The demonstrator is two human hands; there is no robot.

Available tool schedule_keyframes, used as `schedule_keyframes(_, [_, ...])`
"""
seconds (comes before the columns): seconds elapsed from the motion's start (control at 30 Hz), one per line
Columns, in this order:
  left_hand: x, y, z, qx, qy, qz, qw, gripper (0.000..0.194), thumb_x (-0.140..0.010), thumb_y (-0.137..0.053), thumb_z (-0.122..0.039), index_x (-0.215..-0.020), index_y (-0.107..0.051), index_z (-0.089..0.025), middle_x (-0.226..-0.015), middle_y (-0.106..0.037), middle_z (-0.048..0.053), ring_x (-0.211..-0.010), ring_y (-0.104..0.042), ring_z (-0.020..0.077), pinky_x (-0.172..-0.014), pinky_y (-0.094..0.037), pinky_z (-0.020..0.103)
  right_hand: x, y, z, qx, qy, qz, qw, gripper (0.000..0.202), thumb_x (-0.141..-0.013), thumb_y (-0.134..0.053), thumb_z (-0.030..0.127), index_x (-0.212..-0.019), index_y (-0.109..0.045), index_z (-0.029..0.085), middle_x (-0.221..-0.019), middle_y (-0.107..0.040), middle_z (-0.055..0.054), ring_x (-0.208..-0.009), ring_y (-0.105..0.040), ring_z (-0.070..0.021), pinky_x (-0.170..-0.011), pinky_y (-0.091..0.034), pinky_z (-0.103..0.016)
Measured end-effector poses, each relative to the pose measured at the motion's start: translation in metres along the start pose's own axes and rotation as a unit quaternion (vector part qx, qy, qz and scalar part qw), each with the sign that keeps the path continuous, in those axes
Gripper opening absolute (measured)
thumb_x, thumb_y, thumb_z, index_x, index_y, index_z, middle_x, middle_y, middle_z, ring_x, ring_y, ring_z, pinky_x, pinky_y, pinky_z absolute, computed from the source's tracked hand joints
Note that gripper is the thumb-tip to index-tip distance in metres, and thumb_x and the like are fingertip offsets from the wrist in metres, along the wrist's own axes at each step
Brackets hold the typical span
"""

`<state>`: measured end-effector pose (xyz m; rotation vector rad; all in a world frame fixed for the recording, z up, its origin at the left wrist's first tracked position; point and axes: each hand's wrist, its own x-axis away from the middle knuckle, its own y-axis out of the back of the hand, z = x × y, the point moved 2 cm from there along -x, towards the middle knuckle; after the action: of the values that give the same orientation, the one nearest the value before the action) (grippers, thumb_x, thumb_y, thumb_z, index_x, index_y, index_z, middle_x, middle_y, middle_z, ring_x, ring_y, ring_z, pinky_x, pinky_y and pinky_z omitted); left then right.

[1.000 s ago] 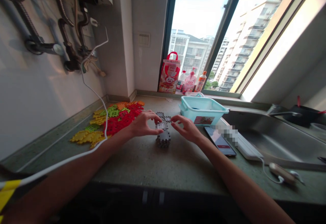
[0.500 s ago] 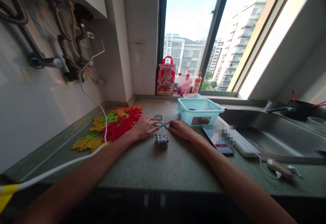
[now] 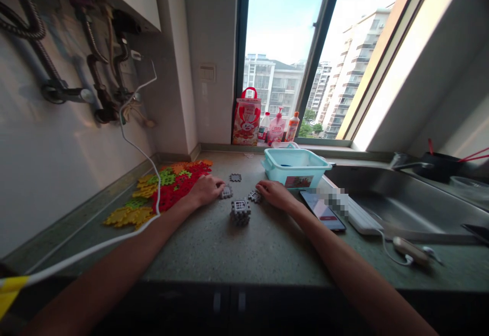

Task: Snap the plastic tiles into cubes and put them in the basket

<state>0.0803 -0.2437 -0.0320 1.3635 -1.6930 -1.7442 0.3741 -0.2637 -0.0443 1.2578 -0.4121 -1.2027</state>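
Observation:
My left hand is closed, its fingertips pinching the edge of a grey notched plastic tile. Opposite it, my right hand has its fingers bent onto a second grey tile, which has a grid in its middle and is slightly turned. Between and nearer to me stands a stack of grey interlocking tiles, topped by a light grid. Beyond the hands, a grey notched frame piece lies flat on the counter, touched by neither hand.
Red, green, orange and yellow interlocking pieces spread at the left, crossed by a white cable. A light blue bin stands behind my right hand. A phone, a white power strip and the sink are on the right.
The two tiles are farther apart: my left hand has drawn its tile left, and the right-hand tile has come slightly nearer and turned. The stack keeps its place on the counter.

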Motion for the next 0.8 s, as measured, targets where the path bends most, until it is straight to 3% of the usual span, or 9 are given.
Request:
schedule_keyframes(0.1, [0.001, 0.002, 0.002, -0.022, -0.021, 0.011, 0.999, 0.036, -0.096, -0.057, -0.049, -0.106, -0.081, -0.024, -0.102, -0.079, 0.009, -0.1, -0.067, 0.0286, -0.093, -0.047, 0.041, 0.004, 0.003, 0.003, -0.017, 0.042, 0.023, 0.999, 0.043, -0.091, -0.071, 0.053, -0.121, -0.074, 0.023, -0.105, -0.076, -0.009, -0.09, -0.071, -0.0238, -0.082, -0.052, -0.032])
schedule_keyframes(0.23, [0.005, 0.011, -0.002, -0.02, -0.077, 0.043, 0.996, 0.049, -0.084, -0.069, -0.068, -0.105, -0.082, -0.025, -0.1, -0.076, 0.009, -0.096, -0.067, 0.0281, -0.092, -0.046, 0.041, 0.008, 0.011, 0.011, -0.017, 0.065, 0.039, 0.997, 0.038, -0.084, -0.078, 0.04, -0.117, -0.076, 0.023, -0.103, -0.075, -0.008, -0.091, -0.071, -0.0243, -0.086, -0.053, -0.036])
schedule_keyframes(0.3, [0.006, 0.013, -0.003, -0.002, -0.079, 0.053, 0.995, 0.047, -0.08, -0.074, -0.067, -0.101, -0.083, -0.025, -0.097, -0.076, 0.007, -0.091, -0.067, 0.0255, -0.089, -0.047, 0.038, 0.01, 0.02, 0.022, -0.042, 0.076, -0.006, 0.996, 0.034, -0.083, -0.075, 0.03, -0.117, -0.075, 0.023, -0.106, -0.075, -0.008, -0.093, -0.071, -0.0237, -0.088, -0.054, -0.037])
schedule_keyframes(0.4, [0.005, 0.012, -0.004, 0.021, -0.048, 0.032, 0.998, 0.043, -0.077, -0.078, -0.062, -0.095, -0.082, -0.024, -0.094, -0.077, 0.006, -0.09, -0.068, 0.0248, -0.087, -0.048, 0.036, 0.015, 0.033, 0.05, -0.126, 0.146, -0.059, 0.979, 0.034, -0.083, -0.07, 0.021, -0.117, -0.072, 0.024, -0.117, -0.074, -0.008, -0.104, -0.069, -0.0233, -0.091, -0.054, -0.037])
schedule_keyframes(0.57, [0.005, 0.023, -0.007, 0.086, -0.031, -0.04, 0.995, 0.037, -0.076, -0.08, -0.055, -0.095, -0.08, -0.023, -0.091, -0.077, 0.003, -0.086, -0.067, 0.0223, -0.084, -0.049, 0.035, 0.023, 0.036, 0.085, -0.184, 0.232, -0.023, 0.955, 0.034, -0.085, -0.07, 0.02, -0.118, -0.07, 0.024, -0.121, -0.074, -0.009, -0.109, -0.067, -0.0252, -0.098, -0.054, -0.041])
schedule_keyframes(0.67, [0.008, 0.039, -0.017, 0.149, -0.062, -0.087, 0.983, 0.036, -0.078, -0.081, -0.051, -0.1, -0.08, -0.023, -0.09, -0.077, 0.003, -0.085, -0.066, 0.0209, -0.084, -0.05, 0.035, 0.023, 0.032, 0.082, -0.172, 0.23, 0.016, 0.958, 0.034, -0.087, -0.071, 0.024, -0.12, -0.07, 0.025, -0.123, -0.074, -0.009, -0.115, -0.066, -0.0271, -0.104, -0.051, -0.045])
schedule_keyframes(0.8, [0.014, 0.054, -0.04, 0.213, -0.13, -0.096, 0.964, 0.037, -0.079, -0.082, -0.051, -0.103, -0.08, -0.022, -0.09, -0.076, 0.004, -0.087, -0.066, 0.0212, -0.086, -0.049, 0.036, 0.016, 0.028, 0.058, -0.195, 0.156, -0.037, 0.968, 0.023, -0.098, -0.061, 0.033, -0.117, -0.072, 0.024, -0.12, -0.074, -0.009, -0.112, -0.068, -0.0258, -0.101, -0.052, -0.043])
